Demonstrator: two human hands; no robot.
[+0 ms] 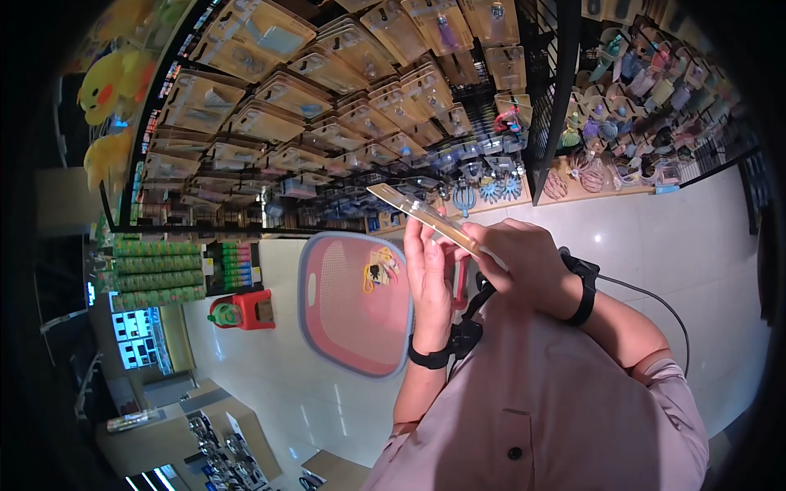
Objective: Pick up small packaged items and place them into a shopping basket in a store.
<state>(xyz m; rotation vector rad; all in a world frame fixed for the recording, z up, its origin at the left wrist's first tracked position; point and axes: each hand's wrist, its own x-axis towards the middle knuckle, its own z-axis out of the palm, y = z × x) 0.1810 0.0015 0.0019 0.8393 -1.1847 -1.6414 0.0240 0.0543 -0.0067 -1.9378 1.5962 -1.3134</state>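
Note:
A flat carded blister pack (pixel 424 216), seen nearly edge-on, is tilted in front of my chest. My left hand (pixel 432 274) supports it from below, with fingers along its underside. My right hand (pixel 524 255) grips its near end, thumb and fingers closed on the card. What is inside the pack is too small to make out. Beyond it hangs a rack with many similar carded packs (pixel 311 98). Left of my left hand stands a pink basket with a grey rim (pixel 304 304), holding a few small items (pixel 379 272).
A red stool (pixel 255 311) with a green item on it stands left of the basket. Green canisters (pixel 155 270) are stacked behind. Hair brushes and claws (pixel 491 190) fill the lower shelf. A black cable (pixel 667 307) runs from my right wrist.

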